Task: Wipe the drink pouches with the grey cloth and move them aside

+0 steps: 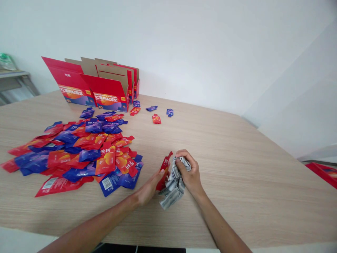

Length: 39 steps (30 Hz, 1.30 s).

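Near the front middle of the table, my left hand point(147, 189) is closed on a red spouted pouch point(165, 168), held upright and tilted slightly. My right hand point(191, 173) grips a bunched grey-and-white striped cloth point(173, 188) close beside the pouch, and a loose end of it hangs down. Whether the cloth touches the pouch I cannot tell. Left of my hands spreads a big heap of red and blue pouches point(106, 158), overlapping one another. Some lie face up and some show barcodes.
Open red cartons point(109, 102) with raised flaps stand at the back left of the wooden table point(237, 168). Several loose pouches, among them a red one point(156, 119) and a blue one point(170, 112), lie right of them. A red object point(322, 174) shows at the right edge.
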{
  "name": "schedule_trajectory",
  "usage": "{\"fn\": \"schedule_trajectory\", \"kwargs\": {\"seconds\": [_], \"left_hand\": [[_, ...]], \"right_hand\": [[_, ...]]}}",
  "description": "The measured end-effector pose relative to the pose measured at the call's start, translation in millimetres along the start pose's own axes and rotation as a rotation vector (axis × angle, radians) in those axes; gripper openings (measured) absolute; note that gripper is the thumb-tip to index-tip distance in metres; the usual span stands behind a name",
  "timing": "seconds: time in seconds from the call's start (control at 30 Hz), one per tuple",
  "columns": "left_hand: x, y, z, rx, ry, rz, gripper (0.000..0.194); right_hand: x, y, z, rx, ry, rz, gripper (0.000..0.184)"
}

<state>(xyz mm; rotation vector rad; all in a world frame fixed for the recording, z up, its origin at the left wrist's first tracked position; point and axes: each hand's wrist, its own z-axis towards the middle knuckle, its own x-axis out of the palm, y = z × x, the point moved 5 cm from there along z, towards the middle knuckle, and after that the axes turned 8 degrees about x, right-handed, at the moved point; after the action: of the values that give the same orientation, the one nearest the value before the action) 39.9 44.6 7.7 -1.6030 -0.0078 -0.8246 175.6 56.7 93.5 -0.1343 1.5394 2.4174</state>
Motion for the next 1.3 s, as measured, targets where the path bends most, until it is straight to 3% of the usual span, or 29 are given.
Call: {"fn": "schedule_trajectory", "kwargs": {"seconds": [0.2, 0.3, 0.4, 0.53, 0.67, 0.8, 0.97, 1.07, 1.17, 1.3], "left_hand": [[-1.6, -4.8, -1.2, 0.032, -0.065, -0.003, 0.058], [-6.1, -6.4, -3.8, 0.113, -0.069, 0.144, 0.051], [-10.0, -6.5, -3.5, 0.163, -0.081, 0.226, 0.057], [-19.2, -11.2, 2.5, 0.213, -0.192, 0.131, 0.066], [-25.2, -14.8, 7.9, 0.262, -0.239, -0.046, 0.056], [-19.1, -11.7, 8.0, 0.252, -0.174, -0.093, 0.048], [4.6, -12.8, 1.7, 0.178, 0.029, -0.109, 0.048], [15.1, -17.8, -2.2, 0.144, 0.107, -0.144, 0.044], [14.2, -19.0, -2.2, 0.138, 0.068, -0.169, 0.039], [-1.6, -12.6, 3.8, 0.155, -0.123, -0.210, 0.031]], "right_hand": [[-2.1, 7.7, -1.0, -0.180, -0.022, -0.236, 0.006], [8.6, 1.8, -3.6, -0.192, 0.077, -0.289, 0.008], [19.3, -2.5, -7.5, -0.191, 0.165, -0.305, 0.009], [34.8, -2.1, -16.3, -0.229, 0.345, -0.291, 0.017], [43.6, 0.2, -23.8, -0.320, 0.451, -0.315, 0.019], [33.1, -1.5, -17.1, -0.299, 0.299, -0.334, 0.016], [6.4, -5.3, -2.8, -0.201, 0.012, -0.338, 0.010], [-1.1, -7.0, 1.0, -0.174, -0.055, -0.344, 0.008], [0.5, -7.6, 0.8, -0.183, -0.038, -0.331, 0.008], [13.7, -5.1, -5.7, -0.244, 0.106, -0.311, 0.010]]}}
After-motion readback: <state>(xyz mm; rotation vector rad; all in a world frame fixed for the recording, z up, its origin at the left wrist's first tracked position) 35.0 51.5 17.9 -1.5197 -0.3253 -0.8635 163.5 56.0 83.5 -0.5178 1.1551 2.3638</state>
